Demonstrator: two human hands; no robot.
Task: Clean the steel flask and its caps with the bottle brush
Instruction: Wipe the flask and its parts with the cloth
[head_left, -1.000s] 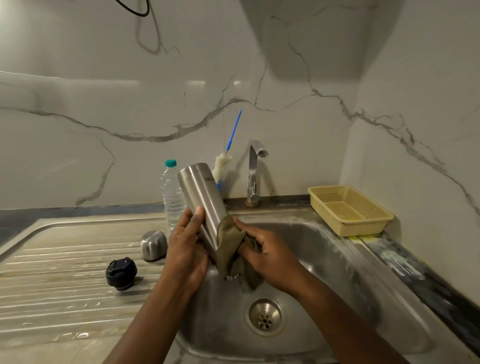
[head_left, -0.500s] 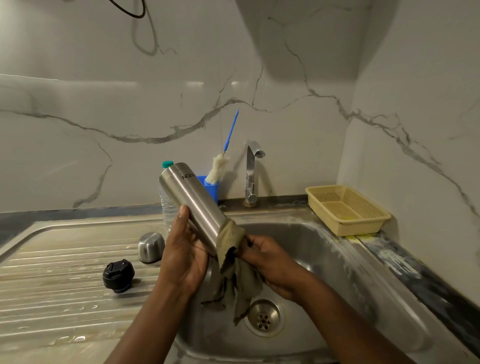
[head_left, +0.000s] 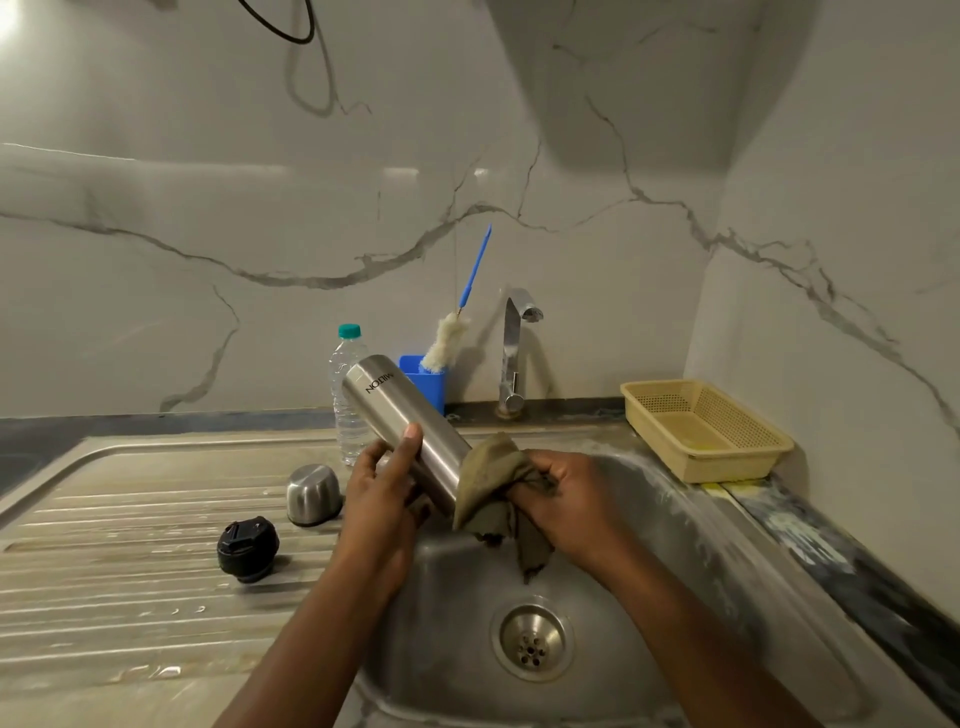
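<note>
Wiping a steel flask (head_left: 410, 421) over the sink (head_left: 691, 545).
Gripped mid-body in the curled fingers of the left hand (head_left: 382, 499), tilted; wrapped at the lower end in a cloth (head_left: 491, 475) clutched by the fingers of the right hand (head_left: 569, 499). On the worktop (head_left: 130, 519), steel cap (head_left: 313, 493) and black cap (head_left: 247, 548); behind, bottle brush (head_left: 445, 343) in a blue holder (head_left: 430, 384).

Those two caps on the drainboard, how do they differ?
The steel cap is shiny metal; the black cap is dark and matte. The steel cap is a smooth, taller dome; the black cap is squatter with a moulded top. The steel cap sits nearer the sink, the black cap further left, nearer the camera. Both rest on the drainboard, apart.
</note>
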